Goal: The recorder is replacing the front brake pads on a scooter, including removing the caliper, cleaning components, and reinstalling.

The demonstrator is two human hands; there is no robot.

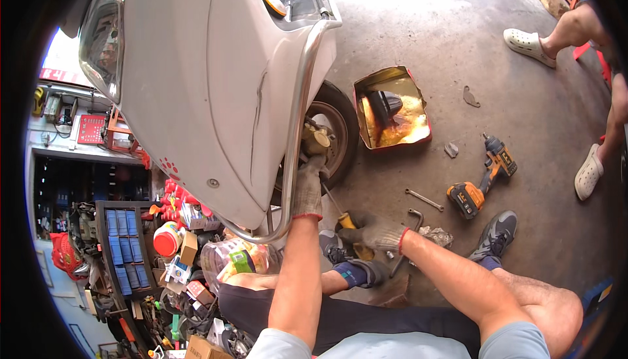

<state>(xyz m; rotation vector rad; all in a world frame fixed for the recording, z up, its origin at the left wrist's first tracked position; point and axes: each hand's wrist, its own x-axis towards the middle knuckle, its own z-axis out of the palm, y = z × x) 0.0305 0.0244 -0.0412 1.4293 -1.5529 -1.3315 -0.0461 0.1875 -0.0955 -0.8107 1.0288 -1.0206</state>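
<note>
A white scooter (176,91) with a chrome side bar fills the upper left. My left hand (309,189), in a knit glove, reaches to the front wheel (342,123) just below a brass-coloured brake part (317,140), its fingers curled on something I cannot make out. My gloved right hand (370,235) grips the yellow handle of a screwdriver (347,222), whose shaft points up-left toward the wheel and my left hand; the tip is hidden. Right of my right hand lie a wrench (424,200) and a bent hex key (412,225).
An oily open box (409,114) holding a dark object, a cordless driver (487,179) and a small metal plate (471,96) lie on the concrete. Another person's legs (566,29) in clogs are at right. My shoe (494,235) rests below the driver. Cluttered shelving (104,241) stands at left.
</note>
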